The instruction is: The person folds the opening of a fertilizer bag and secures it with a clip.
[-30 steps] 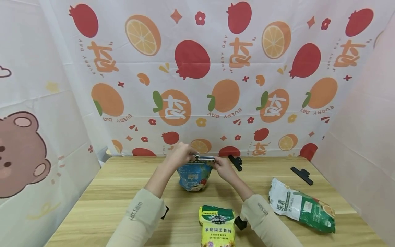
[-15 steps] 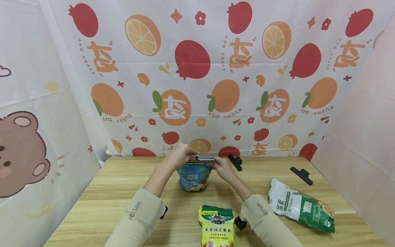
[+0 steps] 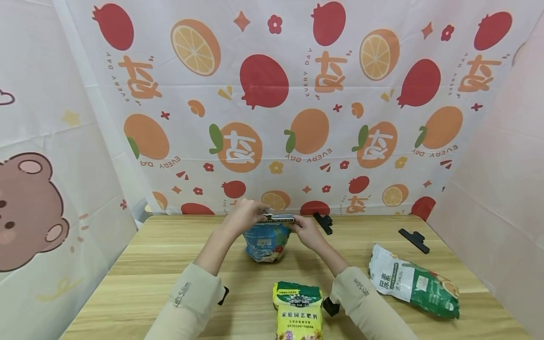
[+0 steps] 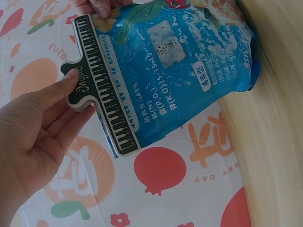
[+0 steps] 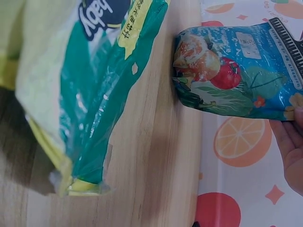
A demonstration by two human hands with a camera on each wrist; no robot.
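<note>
A blue fertilizer bag (image 3: 264, 243) with vegetable pictures stands on the table, its top edge up. Across that edge lies a black-and-white bag clip (image 4: 106, 90) with a piano-key pattern and the word Music on its handle. My left hand (image 4: 38, 127) pinches the clip's handle between thumb and fingers, behind the bag's top in the head view. Opposite it, my right hand (image 3: 307, 232) pinches the bag's upper right corner, close to the end of the clip. In the right wrist view the bag's bottom rests near the table edge and part of my right hand (image 5: 291, 146) is cut off.
A yellow-and-green bag (image 3: 299, 311) lies at the front, between my forearms. On the right lies a white-and-green bag (image 3: 414, 283). Two black clips sit at the back right, one clip (image 3: 325, 223) near my right hand, the other clip (image 3: 414, 241) farther right. A fruit-printed curtain hangs behind.
My left hand and the clip's handle have shifted slightly, the clip tilting a little on the bag's top. The right hand keeps its hold on the corner.
</note>
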